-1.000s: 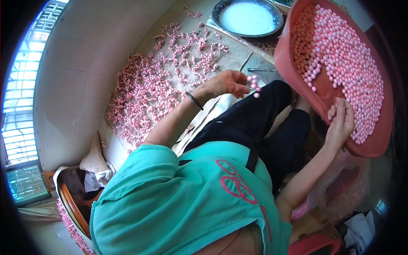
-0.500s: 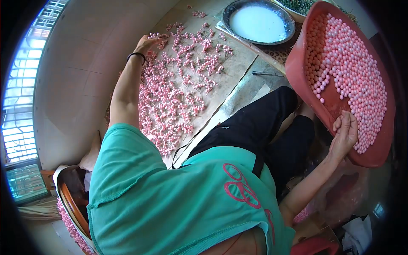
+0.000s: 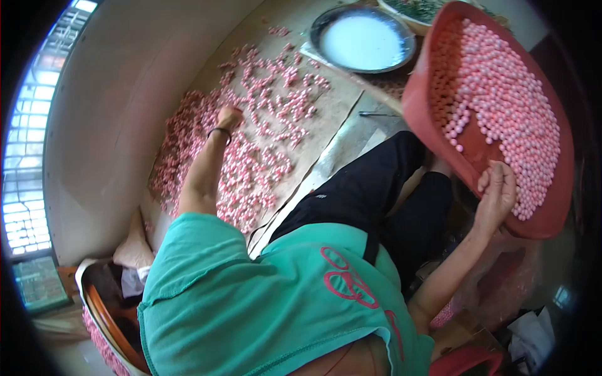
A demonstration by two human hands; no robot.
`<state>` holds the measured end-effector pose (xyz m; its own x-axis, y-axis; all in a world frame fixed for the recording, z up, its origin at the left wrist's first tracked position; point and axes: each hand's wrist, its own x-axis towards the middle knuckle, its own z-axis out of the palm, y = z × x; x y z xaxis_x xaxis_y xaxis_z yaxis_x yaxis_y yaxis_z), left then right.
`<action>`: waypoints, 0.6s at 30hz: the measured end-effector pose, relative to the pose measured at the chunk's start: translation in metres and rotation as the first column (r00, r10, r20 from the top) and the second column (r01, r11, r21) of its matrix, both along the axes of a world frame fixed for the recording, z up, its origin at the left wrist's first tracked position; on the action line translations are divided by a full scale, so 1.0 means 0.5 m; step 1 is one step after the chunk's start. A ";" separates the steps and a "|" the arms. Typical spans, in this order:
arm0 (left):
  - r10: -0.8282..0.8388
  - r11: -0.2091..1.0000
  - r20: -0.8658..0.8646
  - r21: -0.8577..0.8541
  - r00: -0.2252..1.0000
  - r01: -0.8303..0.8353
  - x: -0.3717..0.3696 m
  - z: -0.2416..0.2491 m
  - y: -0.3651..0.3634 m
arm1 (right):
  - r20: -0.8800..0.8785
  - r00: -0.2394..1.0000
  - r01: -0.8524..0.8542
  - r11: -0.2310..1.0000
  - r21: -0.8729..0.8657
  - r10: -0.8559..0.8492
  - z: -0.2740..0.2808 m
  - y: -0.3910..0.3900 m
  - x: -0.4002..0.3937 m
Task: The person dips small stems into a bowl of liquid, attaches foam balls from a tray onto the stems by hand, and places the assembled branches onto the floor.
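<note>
My left hand [image 3: 230, 116] is over the spread of pink bead sprigs [image 3: 251, 169], short stems with clusters of beads at their ends. Its fingers are foreshortened and blurred, so their grip does not show. At the near rim of a red plastic tub [image 3: 419, 103], my right hand [image 3: 499, 187] is closed, thumb and fingertips together. What is between them, if anything, is too small to make out. Loose pink pearl beads [image 3: 501, 94] fill much of the tub, and a bare patch of its floor shows beside my right fingertips.
A dark round basin [image 3: 316, 37] of white liquid stands beyond the tub, near a tray of green material [image 3: 417, 11]. A thin dark tool [image 3: 378, 114] lies by my knee. To the left are a wall [image 3: 106, 125] and a barred window [image 3: 28, 169].
My left hand has moved from the far edge of the sprigs back toward me. My right hand stays at the tub's rim, still closed. The whole view has shifted slightly.
</note>
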<state>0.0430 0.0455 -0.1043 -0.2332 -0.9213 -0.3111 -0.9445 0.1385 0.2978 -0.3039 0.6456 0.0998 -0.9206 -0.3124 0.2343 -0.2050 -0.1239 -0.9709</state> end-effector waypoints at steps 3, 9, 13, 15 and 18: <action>0.054 0.993 -0.167 0.109 0.984 -0.036 -0.032 0.060 0.061 | -0.013 0.999 0.031 0.999 0.038 -0.031 0.001 0.000 0.004; 0.188 0.973 -0.645 0.224 0.741 -0.051 -0.140 0.173 0.082 | -0.010 1.000 -0.003 1.000 0.005 0.003 0.012 -0.003 0.008; 0.121 0.978 -0.825 0.195 0.552 0.077 -0.245 0.250 0.055 | -0.024 1.000 0.004 1.000 0.012 -0.004 0.012 -0.001 0.009; 0.075 0.975 -0.876 0.166 0.477 0.150 -0.305 0.300 0.052 | -0.028 1.000 0.007 1.000 0.013 -0.007 0.012 0.000 0.009; 0.011 0.970 -0.908 0.112 0.419 0.217 -0.405 0.424 0.139 | -0.011 1.000 0.019 1.000 -0.007 -0.019 0.014 -0.003 0.013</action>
<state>-0.1592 0.1151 0.1079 -0.5720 -0.8201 -0.0167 -0.1028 0.0514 0.9934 -0.2973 0.6439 0.1067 -0.9238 -0.2929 0.2466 -0.2181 -0.1267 -0.9677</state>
